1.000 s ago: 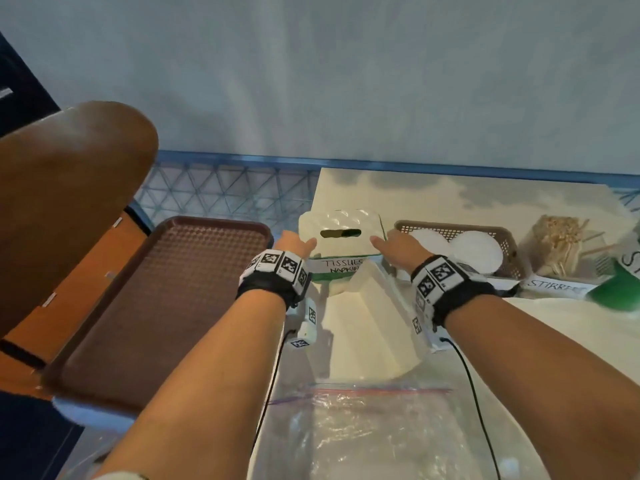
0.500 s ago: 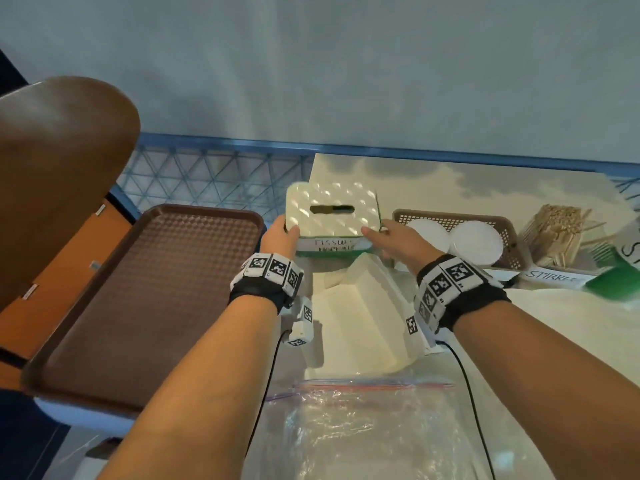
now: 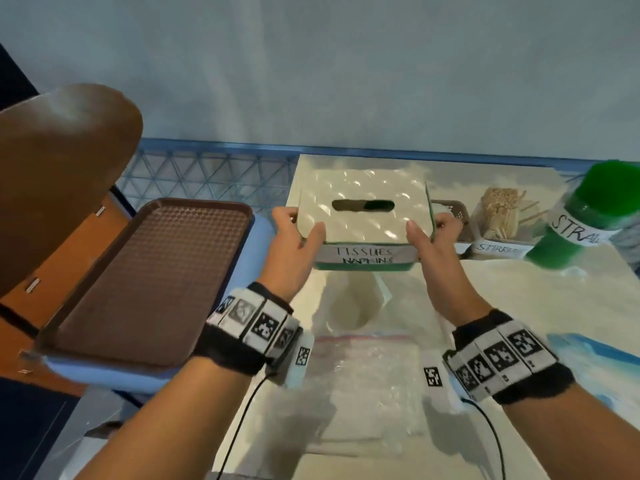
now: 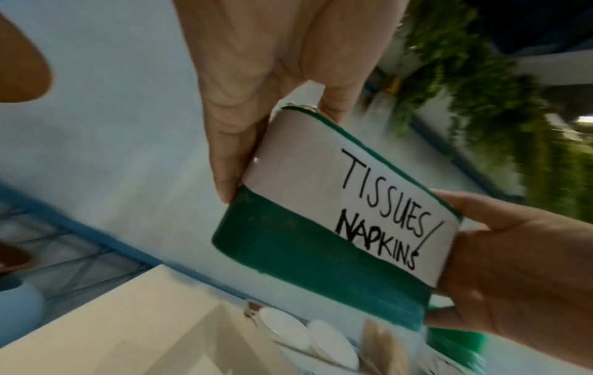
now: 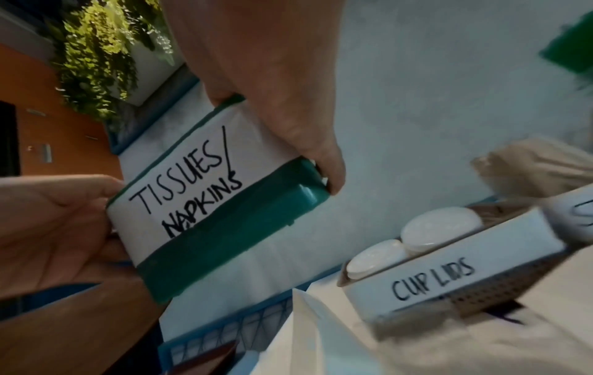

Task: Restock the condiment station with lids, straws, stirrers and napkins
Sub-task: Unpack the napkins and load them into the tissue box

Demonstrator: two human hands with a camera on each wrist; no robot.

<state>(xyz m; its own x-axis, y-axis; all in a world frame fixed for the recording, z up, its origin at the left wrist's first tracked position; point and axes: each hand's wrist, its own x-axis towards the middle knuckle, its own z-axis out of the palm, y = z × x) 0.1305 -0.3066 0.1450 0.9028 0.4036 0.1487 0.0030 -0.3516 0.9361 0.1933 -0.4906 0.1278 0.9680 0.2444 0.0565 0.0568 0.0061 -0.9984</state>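
Your left hand and right hand clasp the napkin box aloft. Loosen either grip and it drops onto the cup lids.

The green tissue box has a white paper label with "TISSUES/ NAPKINS" handwritten in black marker. The brown basket with the white lids has a strip reading "CUP LIDS". In the head view the stirrer holder label only shows "STIRRE" and the green cup label is cut off at "STRA".
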